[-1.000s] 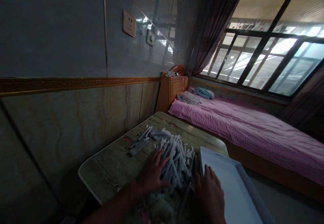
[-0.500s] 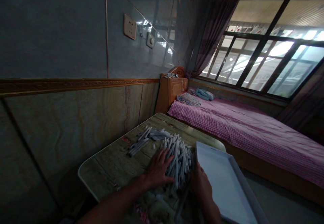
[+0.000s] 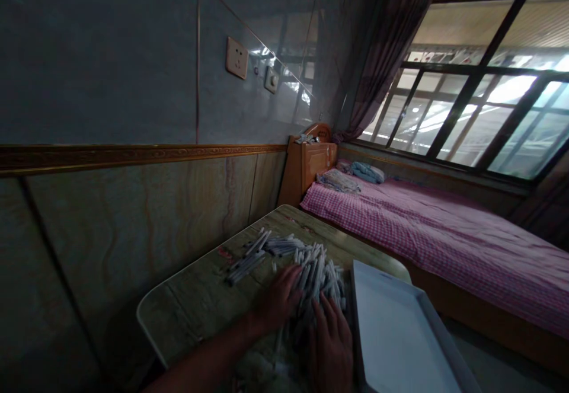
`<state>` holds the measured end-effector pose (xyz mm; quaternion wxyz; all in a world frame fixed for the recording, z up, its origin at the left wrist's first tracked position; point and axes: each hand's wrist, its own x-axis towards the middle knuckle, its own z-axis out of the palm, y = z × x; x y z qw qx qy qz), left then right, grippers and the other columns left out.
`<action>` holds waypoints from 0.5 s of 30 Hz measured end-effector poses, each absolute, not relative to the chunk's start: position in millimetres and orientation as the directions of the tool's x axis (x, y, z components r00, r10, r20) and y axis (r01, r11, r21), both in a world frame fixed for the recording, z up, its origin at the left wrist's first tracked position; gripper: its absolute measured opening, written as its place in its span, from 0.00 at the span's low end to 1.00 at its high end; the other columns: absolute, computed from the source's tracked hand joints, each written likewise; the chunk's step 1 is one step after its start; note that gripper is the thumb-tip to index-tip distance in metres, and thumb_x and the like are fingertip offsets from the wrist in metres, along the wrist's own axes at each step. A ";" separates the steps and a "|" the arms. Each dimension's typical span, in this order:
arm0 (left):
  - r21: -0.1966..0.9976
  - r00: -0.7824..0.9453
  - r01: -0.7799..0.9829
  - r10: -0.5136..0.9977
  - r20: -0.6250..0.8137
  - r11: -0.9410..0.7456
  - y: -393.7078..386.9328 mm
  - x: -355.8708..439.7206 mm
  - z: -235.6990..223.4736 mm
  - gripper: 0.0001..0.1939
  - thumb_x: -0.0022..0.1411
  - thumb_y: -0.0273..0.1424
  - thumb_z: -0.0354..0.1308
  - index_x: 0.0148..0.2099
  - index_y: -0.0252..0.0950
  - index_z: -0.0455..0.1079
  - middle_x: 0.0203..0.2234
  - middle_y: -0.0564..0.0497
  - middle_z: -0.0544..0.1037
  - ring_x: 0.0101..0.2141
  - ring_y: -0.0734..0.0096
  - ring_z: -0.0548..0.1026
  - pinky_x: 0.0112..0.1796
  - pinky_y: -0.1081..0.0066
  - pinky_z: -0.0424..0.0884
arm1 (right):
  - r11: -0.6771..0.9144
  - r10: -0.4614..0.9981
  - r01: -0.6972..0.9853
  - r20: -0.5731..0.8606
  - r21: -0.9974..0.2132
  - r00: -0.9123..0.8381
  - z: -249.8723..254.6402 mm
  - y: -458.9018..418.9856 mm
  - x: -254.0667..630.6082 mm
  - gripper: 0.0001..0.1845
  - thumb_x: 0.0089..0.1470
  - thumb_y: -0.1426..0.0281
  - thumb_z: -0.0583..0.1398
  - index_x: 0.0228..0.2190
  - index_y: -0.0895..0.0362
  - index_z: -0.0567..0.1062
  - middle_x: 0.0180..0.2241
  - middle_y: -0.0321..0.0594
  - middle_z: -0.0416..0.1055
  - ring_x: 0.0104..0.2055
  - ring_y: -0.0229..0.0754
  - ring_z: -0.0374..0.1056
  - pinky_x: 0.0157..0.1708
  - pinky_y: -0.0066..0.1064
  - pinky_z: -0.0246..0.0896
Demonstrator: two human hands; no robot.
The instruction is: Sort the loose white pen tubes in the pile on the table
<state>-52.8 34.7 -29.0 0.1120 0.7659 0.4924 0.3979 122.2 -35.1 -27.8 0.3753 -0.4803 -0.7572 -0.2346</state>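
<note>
Head view: open left hand [image 3: 280,297] and right hand [image 3: 331,345] rest close together on a pile of white tubes [image 3: 322,274], with a tray [image 3: 395,328] just to their right.

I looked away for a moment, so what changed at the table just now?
The right hand moved left, away from the white tray, and now rests on the pile of white tubes beside the left hand. The pile looks more gathered; neither hand visibly lifts anything. The tray and the smaller bunches of tubes stayed about where they were.
</note>
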 end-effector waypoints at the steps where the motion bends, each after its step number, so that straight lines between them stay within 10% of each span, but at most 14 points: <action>1: 0.563 0.153 0.685 0.847 0.509 -0.462 41.5 -56.0 -28.1 0.24 0.67 0.32 0.46 0.64 0.39 0.62 0.61 0.43 0.69 0.61 0.59 0.65 0.61 0.55 0.62 | 0.425 0.545 0.905 0.799 -0.002 -0.254 -32.3 -34.4 122.9 0.21 0.67 0.64 0.48 0.56 0.54 0.68 0.58 0.43 0.67 0.62 0.51 0.57 0.55 0.44 0.57; 10: 0.212 0.059 0.973 0.987 0.151 -0.090 129.6 -77.9 23.0 0.37 0.51 0.22 0.56 0.65 0.33 0.60 0.65 0.39 0.60 0.67 0.48 0.52 0.64 0.50 0.49 | 0.442 0.521 0.895 0.798 0.052 -0.304 -45.4 -24.6 134.8 0.21 0.66 0.64 0.50 0.57 0.55 0.68 0.57 0.41 0.69 0.59 0.49 0.63 0.52 0.39 0.60; 15: 0.204 0.071 0.976 0.997 0.007 -0.071 166.4 -62.7 29.7 0.36 0.48 0.28 0.61 0.62 0.37 0.63 0.58 0.37 0.70 0.60 0.42 0.64 0.57 0.47 0.60 | 0.444 0.513 0.896 0.824 -0.016 -0.240 -56.9 -19.9 133.3 0.20 0.65 0.65 0.50 0.55 0.52 0.70 0.54 0.41 0.71 0.56 0.48 0.67 0.49 0.40 0.64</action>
